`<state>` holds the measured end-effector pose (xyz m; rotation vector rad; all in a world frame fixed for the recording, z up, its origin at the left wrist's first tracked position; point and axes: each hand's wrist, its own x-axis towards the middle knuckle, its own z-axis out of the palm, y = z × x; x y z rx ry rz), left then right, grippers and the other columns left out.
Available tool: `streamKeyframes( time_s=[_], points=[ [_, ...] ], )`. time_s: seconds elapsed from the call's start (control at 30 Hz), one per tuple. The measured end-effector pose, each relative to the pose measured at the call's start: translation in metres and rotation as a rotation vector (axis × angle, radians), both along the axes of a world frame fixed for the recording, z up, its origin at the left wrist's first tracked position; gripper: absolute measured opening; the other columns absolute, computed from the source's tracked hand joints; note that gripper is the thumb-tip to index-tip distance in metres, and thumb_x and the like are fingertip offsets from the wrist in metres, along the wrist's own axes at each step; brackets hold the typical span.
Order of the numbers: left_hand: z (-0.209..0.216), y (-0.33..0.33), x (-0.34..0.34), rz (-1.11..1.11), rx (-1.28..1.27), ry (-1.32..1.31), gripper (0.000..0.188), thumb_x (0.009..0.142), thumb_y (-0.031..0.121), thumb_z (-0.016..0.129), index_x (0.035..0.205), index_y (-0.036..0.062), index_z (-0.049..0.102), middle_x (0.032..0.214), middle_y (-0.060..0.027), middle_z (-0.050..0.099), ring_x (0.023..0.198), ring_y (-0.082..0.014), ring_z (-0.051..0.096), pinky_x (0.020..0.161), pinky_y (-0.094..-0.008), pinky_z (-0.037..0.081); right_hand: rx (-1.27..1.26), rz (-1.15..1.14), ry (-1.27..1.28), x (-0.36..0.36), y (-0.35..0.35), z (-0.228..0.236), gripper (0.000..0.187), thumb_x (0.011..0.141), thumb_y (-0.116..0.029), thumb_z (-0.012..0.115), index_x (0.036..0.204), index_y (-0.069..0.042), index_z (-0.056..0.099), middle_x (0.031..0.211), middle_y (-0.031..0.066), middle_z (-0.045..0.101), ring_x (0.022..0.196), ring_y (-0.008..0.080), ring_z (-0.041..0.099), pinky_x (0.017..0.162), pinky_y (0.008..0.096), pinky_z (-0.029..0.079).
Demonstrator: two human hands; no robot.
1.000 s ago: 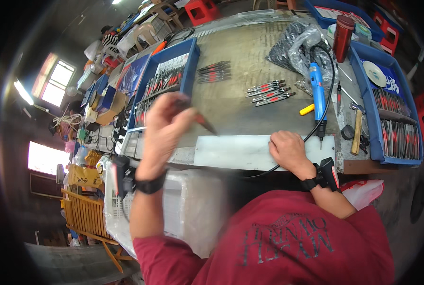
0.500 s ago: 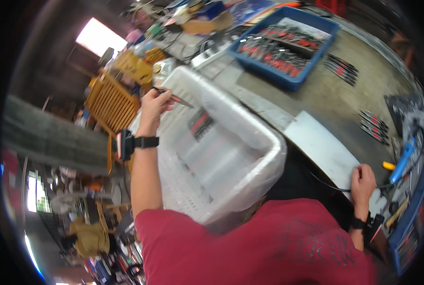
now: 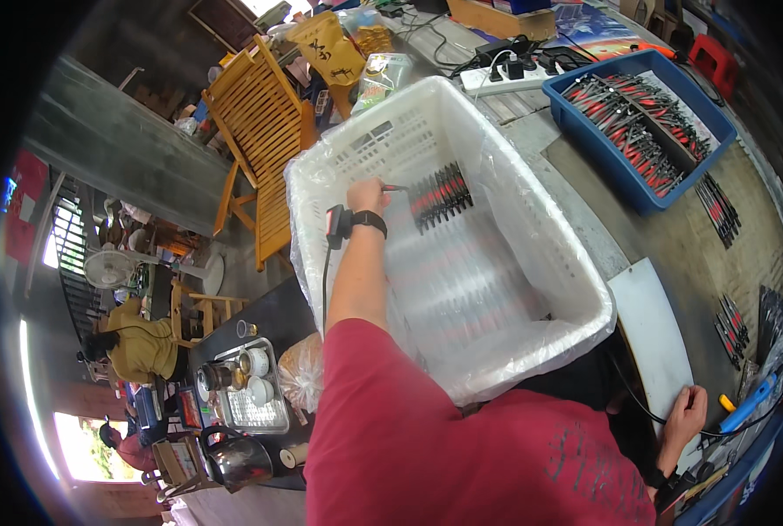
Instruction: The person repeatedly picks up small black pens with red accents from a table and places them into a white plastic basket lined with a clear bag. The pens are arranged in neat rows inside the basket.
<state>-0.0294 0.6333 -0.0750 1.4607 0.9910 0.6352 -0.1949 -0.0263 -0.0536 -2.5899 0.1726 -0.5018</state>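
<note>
My left hand [image 3: 370, 196] is inside a white plastic crate [image 3: 576, 263] with a clear liner bag. Its fingers are closed on a slim black-and-red tool [image 3: 395, 188], whose exact kind I cannot make out. Just right of it, a row of similar black-and-red tools [image 3: 441, 196] lies side by side in the crate. More red and dark shapes show faintly through a plastic layer [image 3: 470, 289] nearer me. My right hand [image 3: 685, 419] rests by the lower end of a white board [image 3: 654, 329], fingers loosely bent and apart, with nothing visible in them.
A blue tray [image 3: 641, 188] full of such tools stands at the far right. Two small groups of tools [image 3: 718, 210] [image 3: 732, 331] lie on the table. A blue-handled tool [image 3: 749, 401] and a black cable are near my right hand. A wooden folding chair [image 3: 264, 140] stands left of the crate.
My left hand has moved down into the crate with the tool, close to the row. My right hand stays by the board. The whole view has turned toward the left.
</note>
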Motion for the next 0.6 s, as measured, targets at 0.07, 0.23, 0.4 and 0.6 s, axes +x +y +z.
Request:
streamKeyframes(
  time_s=[0.07,0.23,0.4,0.6],
  points=[
    [-0.016,0.001,-0.001,0.086,-0.066,-0.068,0.007,0.068,-0.003,0.059,0.066,-0.0054,0.053,0.061,-0.0113,0.052,0.044,-0.0185,0.05,0.037,-0.0286,0.044,0.019,-0.002,0.017,0.0,-0.001,0.0,0.013,0.085,-0.008,0.054,0.081,0.003,0.049,0.072,0.0135,0.047,0.063,0.0264,0.045,0.059,0.0344,0.038],
    [-0.04,0.004,-0.012,0.05,0.133,0.209,0.01,0.074,0.005,0.058,0.07,-0.0043,0.057,0.063,-0.0107,0.056,0.053,-0.0196,0.056,0.046,-0.0303,0.045,0.032,-0.007,0.036,0.0,-0.002,-0.002,0.014,0.086,-0.009,0.053,0.081,0.003,0.048,0.073,0.0147,0.047,0.065,0.0282,0.045,0.06,0.0351,0.039],
    [-0.056,-0.009,-0.014,0.165,-0.023,0.159,0.019,0.078,0.014,0.057,0.074,-0.0043,0.061,0.064,-0.0104,0.06,0.057,-0.0202,0.059,0.052,-0.0337,0.044,0.022,0.0,0.021,0.0,-0.003,-0.002,0.015,0.087,-0.01,0.053,0.082,0.003,0.048,0.073,0.0149,0.046,0.065,0.028,0.043,0.06,0.035,0.039],
    [-0.103,-0.007,-0.02,0.152,0.236,0.278,0.027,0.074,0.023,0.063,0.077,-0.0042,0.064,0.068,-0.0152,0.064,0.062,-0.0245,0.061,0.058,-0.0365,0.046,0.02,-0.01,0.022,-0.001,-0.003,-0.002,0.016,0.087,-0.011,0.053,0.082,0.003,0.048,0.074,0.015,0.047,0.065,0.028,0.044,0.061,0.0349,0.039]
  ],
)
